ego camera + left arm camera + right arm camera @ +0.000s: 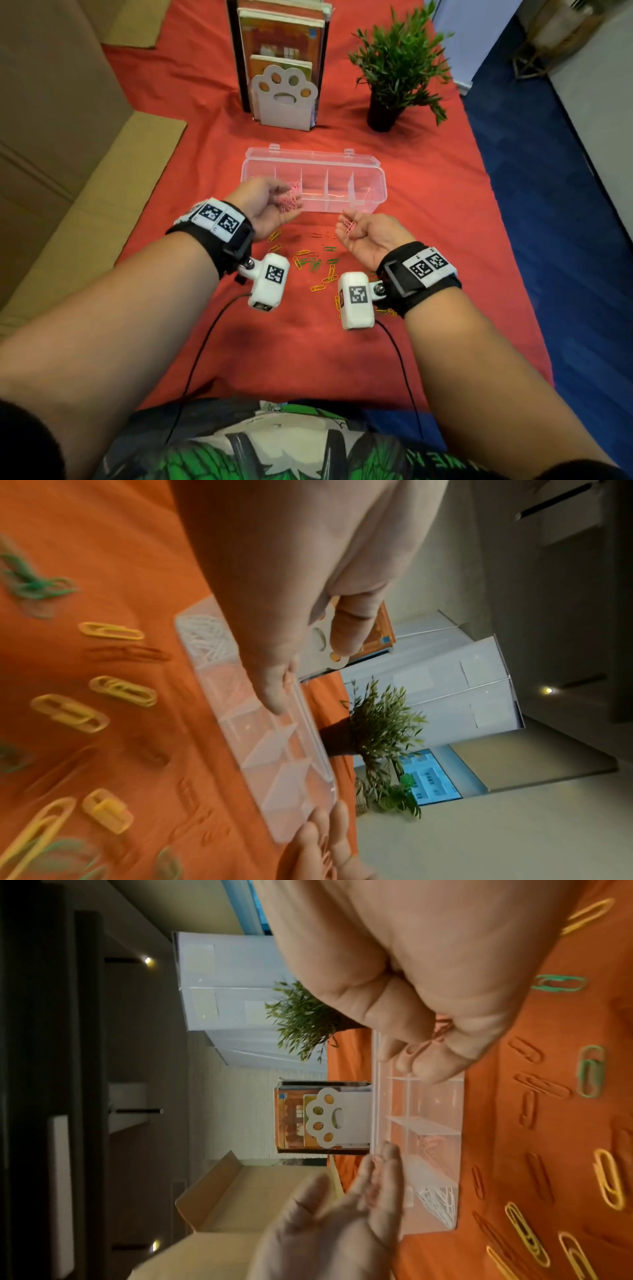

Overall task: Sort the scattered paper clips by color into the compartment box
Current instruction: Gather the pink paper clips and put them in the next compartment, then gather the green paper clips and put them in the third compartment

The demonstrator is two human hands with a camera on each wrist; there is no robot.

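A clear compartment box (pixel 329 161) lies open on the red cloth, with white clips (pixel 205 639) in its leftmost cell and pink ones (pixel 431 1148) in the cell beside it. My left hand (pixel 270 205) hovers palm up over the box's left end, cupping a bunch of pink paper clips (pixel 291 202). Just in front of the box, my right hand (pixel 366 236) is palm up with fingers curled round a few pink clips (pixel 349 226). Yellow (pixel 274 235), green (pixel 315 263) and red (pixel 541 1085) clips lie scattered between my wrists.
Behind the box stand a book holder with a white paw-shaped end (pixel 284 96) and a potted plant (pixel 397 68). Cardboard boxes (pixel 68 171) line the left side. The cloth ends at the right over blue floor (pixel 548 205). Two black cables run toward me.
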